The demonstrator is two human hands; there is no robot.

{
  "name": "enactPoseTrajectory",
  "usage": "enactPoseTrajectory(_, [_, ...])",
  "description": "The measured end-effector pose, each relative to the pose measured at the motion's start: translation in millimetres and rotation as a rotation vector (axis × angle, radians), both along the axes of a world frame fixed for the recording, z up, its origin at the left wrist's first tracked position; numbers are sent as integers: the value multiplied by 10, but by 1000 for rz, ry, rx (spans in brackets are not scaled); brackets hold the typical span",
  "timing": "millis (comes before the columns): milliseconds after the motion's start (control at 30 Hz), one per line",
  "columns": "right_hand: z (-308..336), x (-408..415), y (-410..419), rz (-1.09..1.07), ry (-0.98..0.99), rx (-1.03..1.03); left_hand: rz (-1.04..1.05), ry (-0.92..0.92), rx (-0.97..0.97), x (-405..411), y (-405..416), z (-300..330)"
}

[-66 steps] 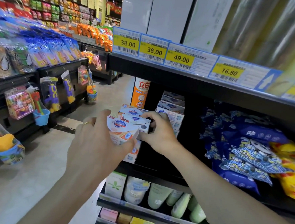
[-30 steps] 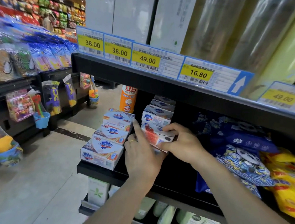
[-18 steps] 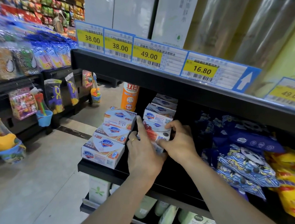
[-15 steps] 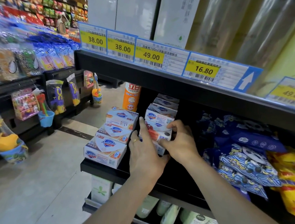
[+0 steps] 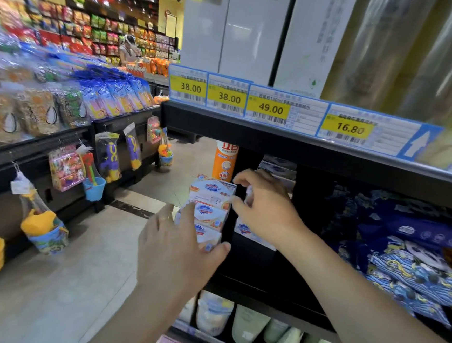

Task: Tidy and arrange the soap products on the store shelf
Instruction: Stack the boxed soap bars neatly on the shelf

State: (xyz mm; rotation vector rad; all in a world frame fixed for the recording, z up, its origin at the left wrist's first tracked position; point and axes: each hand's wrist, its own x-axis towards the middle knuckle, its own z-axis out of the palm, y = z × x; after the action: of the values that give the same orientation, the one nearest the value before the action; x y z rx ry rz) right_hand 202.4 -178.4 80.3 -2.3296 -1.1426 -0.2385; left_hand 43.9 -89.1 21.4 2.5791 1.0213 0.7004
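Our left hand (image 5: 178, 251) spread loose, thumb at the nearest soap box (image 5: 209, 237), probably to square the row | our right hand (image 5: 265, 209) beyond it, fingers curled, holding nothing we can see, beside the middle boxes (image 5: 213, 204) | orange bottle (image 5: 225, 160) farther back on the shelf (image 5: 264, 285).

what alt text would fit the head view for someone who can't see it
Two hands reach to a row of white soap boxes at the left end of a black store shelf: the left hand spread open against the front boxes, the right hand loosely curled beside the rear one. Yellow price tags line the shelf above.
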Motion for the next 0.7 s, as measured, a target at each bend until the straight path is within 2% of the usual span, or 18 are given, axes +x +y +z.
enactPoseTrajectory(133, [149,-18,466,-38,113,-248,20,120,-64,-16,59,-137])
enactPoseTrajectory(333, [122,35,843,-145,185,-366,4,79,-105,-36,132,-221])
enactPoseTrajectory(500, [84,122,876,-157,136,-411,-52,4,-173,-130,160,-211])
enactPoseTrajectory(700, [117,69,711,-62,91,-329,-89,-98,-163,-290,79,-120])
